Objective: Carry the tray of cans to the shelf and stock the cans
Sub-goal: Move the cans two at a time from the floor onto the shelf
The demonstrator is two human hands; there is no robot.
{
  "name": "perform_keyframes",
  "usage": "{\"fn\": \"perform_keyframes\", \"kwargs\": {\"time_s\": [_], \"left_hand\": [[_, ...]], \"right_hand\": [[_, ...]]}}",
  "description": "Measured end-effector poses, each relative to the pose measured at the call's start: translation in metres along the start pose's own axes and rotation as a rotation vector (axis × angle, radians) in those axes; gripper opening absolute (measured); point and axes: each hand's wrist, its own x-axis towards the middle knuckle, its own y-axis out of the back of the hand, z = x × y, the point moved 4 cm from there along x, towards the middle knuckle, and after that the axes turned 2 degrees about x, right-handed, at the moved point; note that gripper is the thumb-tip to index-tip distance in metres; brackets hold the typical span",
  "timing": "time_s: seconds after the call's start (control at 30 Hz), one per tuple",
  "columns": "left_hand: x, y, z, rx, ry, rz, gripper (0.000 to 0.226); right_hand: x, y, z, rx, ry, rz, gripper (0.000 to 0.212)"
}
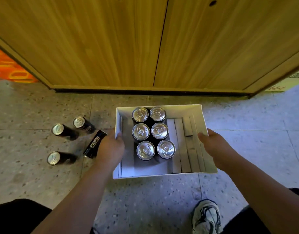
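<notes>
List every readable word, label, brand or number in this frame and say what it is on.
"PEPSI": white letters on the side of the black can lying on the floor.
Smaller line under it on the same can: too blurred to read.
Red writing on the cardboard box at the right edge: illegible.
Orange patterned packaging at the left: no legible text.

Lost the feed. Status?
Left hand and right hand grip tray sides. Six cans upright inside. Four cans on floor, left.
</notes>
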Motion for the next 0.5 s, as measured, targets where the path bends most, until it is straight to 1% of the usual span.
{"fn": "perform_keyframes", "kwargs": {"time_s": [0.13, 0.3, 0.4, 0.5], "left_hand": [[0.041, -0.04, -0.035, 0.017, 0.009, -0.015, 0.036], [0.074, -0.064, -0.066, 0.048, 0.043, -0.055, 0.044], [0.085, -0.07, -0.078, 0.024, 0.019, -0.055, 0.041], [0.089, -0.076, -0.092, -0.013, 0.043, -0.039, 0.037]], "right_hand": [[0.042, -0.03, 0.028, 0.018, -0.001, -0.008, 0.036], [0.069, -0.059, 0.052, 0.03, -0.012, -0.049, 0.029], [0.077, -0.069, 0.057, 0.017, 0.009, -0.047, 0.033], [0.088, -0.08, 0.056, -0.009, 0.026, -0.052, 0.034]]}}
